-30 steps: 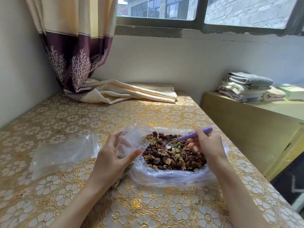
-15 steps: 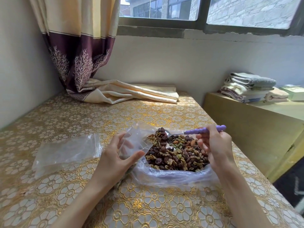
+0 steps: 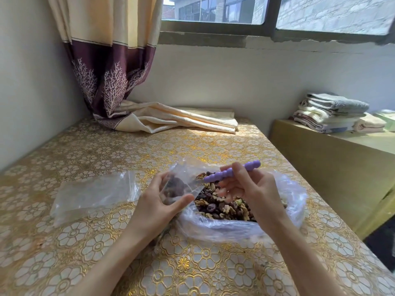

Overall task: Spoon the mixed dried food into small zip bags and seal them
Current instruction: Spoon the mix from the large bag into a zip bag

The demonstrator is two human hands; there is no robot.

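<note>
Left hand (image 3: 156, 208) fingers hold small clear zip bag (image 3: 181, 184), mouth facing right. Right hand (image 3: 252, 189) fingers pinch purple plastic spoon (image 3: 233, 170); bowl end points left into bag mouth.

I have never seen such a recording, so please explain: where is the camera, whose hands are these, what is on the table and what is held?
No machine here: a person wears one camera on the head, looking down at their own hands. The left hand holds a small clear zip bag open; some food already shows inside it. The right hand holds a spoon by its purple handle, the tip reaching into the small bag. On the gold flowered tablecloth lies a big plastic bag of mixed dried food, with spare empty bags to the left. A curtain hangs behind, and folded towels lie on the right.
</note>
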